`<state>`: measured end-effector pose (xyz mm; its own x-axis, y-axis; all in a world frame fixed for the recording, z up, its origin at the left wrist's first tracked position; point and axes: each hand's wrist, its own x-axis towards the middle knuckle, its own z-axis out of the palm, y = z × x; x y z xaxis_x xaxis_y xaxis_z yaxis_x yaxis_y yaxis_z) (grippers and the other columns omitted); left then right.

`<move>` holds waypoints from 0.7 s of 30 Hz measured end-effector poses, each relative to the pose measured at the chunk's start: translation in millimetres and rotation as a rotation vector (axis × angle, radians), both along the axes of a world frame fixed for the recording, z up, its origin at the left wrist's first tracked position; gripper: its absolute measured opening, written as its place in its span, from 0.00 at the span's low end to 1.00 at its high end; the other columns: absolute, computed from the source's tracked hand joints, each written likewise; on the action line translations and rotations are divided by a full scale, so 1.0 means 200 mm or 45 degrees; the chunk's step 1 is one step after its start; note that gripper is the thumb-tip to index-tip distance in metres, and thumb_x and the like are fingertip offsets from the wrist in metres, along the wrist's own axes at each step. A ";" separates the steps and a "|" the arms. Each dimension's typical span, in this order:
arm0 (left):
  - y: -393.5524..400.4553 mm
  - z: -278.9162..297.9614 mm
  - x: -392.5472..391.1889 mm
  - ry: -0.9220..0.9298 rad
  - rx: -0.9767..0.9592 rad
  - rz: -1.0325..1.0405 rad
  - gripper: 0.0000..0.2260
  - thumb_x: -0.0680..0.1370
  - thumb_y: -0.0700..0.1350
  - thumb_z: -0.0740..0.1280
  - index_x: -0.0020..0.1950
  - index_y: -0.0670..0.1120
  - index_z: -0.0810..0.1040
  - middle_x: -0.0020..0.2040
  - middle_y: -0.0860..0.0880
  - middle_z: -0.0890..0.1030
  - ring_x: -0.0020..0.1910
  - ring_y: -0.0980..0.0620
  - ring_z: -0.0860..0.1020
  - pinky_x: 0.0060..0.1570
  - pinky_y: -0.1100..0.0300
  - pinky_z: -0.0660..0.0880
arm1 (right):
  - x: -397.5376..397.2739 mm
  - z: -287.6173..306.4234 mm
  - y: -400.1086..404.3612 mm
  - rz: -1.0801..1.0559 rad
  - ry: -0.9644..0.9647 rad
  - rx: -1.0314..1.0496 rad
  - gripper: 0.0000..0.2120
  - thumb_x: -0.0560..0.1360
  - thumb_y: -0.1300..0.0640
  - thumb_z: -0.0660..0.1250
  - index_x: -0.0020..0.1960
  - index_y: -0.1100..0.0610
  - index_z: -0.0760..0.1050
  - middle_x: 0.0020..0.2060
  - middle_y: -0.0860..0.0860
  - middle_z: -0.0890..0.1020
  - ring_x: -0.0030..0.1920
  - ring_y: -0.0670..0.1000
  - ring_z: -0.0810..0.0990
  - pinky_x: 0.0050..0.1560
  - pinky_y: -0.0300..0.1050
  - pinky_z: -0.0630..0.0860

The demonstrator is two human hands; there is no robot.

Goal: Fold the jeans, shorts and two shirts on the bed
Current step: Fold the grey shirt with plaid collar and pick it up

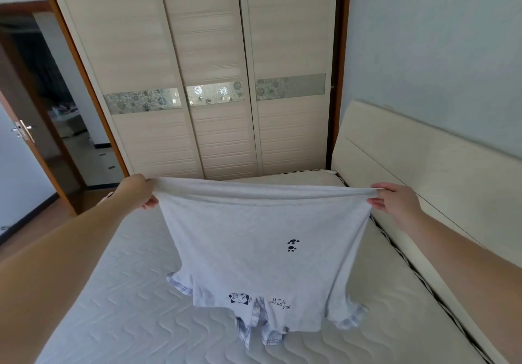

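Observation:
A pale grey shirt (254, 239) with small dark paw prints and a cartoon print hangs upside down over the bed, stretched by its hem. My left hand (139, 191) pinches the hem's left corner. My right hand (394, 199) pinches the right corner. The plaid-trimmed collar and sleeve cuffs dangle at the bottom, close to the mattress (118, 307). Jeans, shorts and a second shirt are not in view.
The quilted white mattress fills the lower view. A cream headboard (418, 171) runs along the right side. A pale wardrobe with sliding doors (209, 81) stands beyond the bed. At the left is an open doorway (56, 109).

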<state>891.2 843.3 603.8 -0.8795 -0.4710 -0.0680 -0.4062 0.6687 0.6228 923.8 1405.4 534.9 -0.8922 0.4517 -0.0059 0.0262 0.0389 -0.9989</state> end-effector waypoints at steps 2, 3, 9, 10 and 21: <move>0.00 -0.06 0.00 0.086 0.310 0.113 0.14 0.85 0.43 0.53 0.55 0.34 0.72 0.31 0.39 0.82 0.28 0.44 0.81 0.24 0.58 0.77 | 0.00 -0.02 0.02 0.049 0.037 -0.057 0.11 0.76 0.71 0.62 0.56 0.66 0.79 0.44 0.61 0.81 0.31 0.46 0.84 0.40 0.35 0.82; 0.01 -0.10 0.01 0.135 0.416 0.145 0.11 0.85 0.42 0.53 0.57 0.36 0.71 0.31 0.38 0.82 0.28 0.43 0.81 0.23 0.59 0.77 | 0.01 -0.04 0.02 0.064 0.032 -0.084 0.11 0.76 0.71 0.63 0.55 0.66 0.79 0.43 0.60 0.81 0.32 0.46 0.84 0.41 0.35 0.81; 0.02 -0.56 0.24 0.230 0.714 0.154 0.11 0.81 0.35 0.60 0.49 0.46 0.80 0.47 0.40 0.83 0.39 0.47 0.84 0.32 0.62 0.81 | 0.15 -0.33 0.00 0.175 -0.195 -0.295 0.11 0.77 0.71 0.63 0.58 0.70 0.76 0.48 0.63 0.80 0.42 0.54 0.80 0.48 0.38 0.80; 0.02 -0.66 0.29 0.204 0.754 0.144 0.10 0.80 0.35 0.61 0.47 0.44 0.81 0.48 0.39 0.83 0.40 0.47 0.84 0.33 0.64 0.81 | 0.17 -0.39 -0.02 0.192 -0.247 -0.336 0.10 0.77 0.69 0.64 0.58 0.69 0.76 0.47 0.62 0.80 0.43 0.53 0.80 0.49 0.39 0.81; -0.04 -1.40 0.78 -0.424 0.984 0.389 0.07 0.79 0.35 0.67 0.52 0.30 0.76 0.44 0.34 0.83 0.31 0.48 0.84 0.30 0.60 0.81 | 0.39 -1.13 0.12 0.191 -1.069 -0.108 0.06 0.75 0.69 0.70 0.44 0.69 0.72 0.34 0.62 0.81 0.22 0.48 0.80 0.23 0.37 0.77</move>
